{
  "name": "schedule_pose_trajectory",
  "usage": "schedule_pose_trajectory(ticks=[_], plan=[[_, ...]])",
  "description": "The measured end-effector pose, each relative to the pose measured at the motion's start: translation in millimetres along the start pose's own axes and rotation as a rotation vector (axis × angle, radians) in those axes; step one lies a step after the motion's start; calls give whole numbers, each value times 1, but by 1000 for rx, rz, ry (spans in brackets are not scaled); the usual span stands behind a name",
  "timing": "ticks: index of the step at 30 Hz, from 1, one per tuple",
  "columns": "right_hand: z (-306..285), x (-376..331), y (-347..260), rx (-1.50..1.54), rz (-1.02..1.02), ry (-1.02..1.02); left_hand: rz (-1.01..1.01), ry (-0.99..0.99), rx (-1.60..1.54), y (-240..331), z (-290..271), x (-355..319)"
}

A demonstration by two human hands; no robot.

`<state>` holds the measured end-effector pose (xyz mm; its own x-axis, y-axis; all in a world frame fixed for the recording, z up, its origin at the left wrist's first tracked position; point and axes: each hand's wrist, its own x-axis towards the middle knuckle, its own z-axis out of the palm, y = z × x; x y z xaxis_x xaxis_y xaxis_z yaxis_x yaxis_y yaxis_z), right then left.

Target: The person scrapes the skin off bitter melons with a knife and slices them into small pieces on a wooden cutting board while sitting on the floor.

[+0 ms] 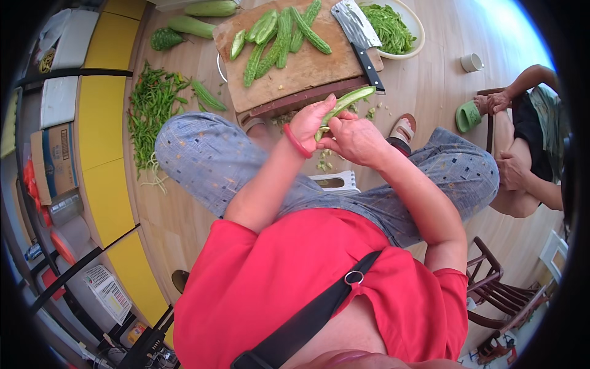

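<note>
- A split green gourd (351, 100) is grasped by the left hand (310, 123) before the cutting board (335, 67); its near end is apparently pinched by the right hand (359, 141).
- Pale scraps (324, 165) are scattered below (some hollowing, presumably, is done).
- More gourd pieces (284, 42) are left on the board; whether they are cleaned cannot be told.
- Shredded greens (392, 29) are already heaped.

Both forearms (267, 172) are slanting inward; left hand (309, 125) is gripping, right hand (357, 140) is curling close beside it
</note>
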<state>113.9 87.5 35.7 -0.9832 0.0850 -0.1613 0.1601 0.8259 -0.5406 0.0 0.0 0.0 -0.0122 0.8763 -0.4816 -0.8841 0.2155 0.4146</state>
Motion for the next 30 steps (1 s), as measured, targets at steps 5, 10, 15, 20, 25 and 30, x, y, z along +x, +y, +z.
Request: schedule_pose_trajectory(ticks=[5, 10, 15, 20, 25, 30], plan=[[8, 4, -1, -26, -46, 79, 41, 44, 88, 3, 4, -6], [20, 4, 9, -18, -213, 139, -18, 17, 9, 4, 3, -3], [10, 5, -8, -35, -102, 75, -16, 40, -137, 7, -10, 1], [22, 4, -3, -103, -6, 90, 314, 356, 147, 24, -8, -4], [36, -2, 4, -208, 32, 12, 563, 678, 464, 44, -17, -10], [29, 1, 8, -168, 60, 68, 861, 942, 536, 86, -56, 4]])
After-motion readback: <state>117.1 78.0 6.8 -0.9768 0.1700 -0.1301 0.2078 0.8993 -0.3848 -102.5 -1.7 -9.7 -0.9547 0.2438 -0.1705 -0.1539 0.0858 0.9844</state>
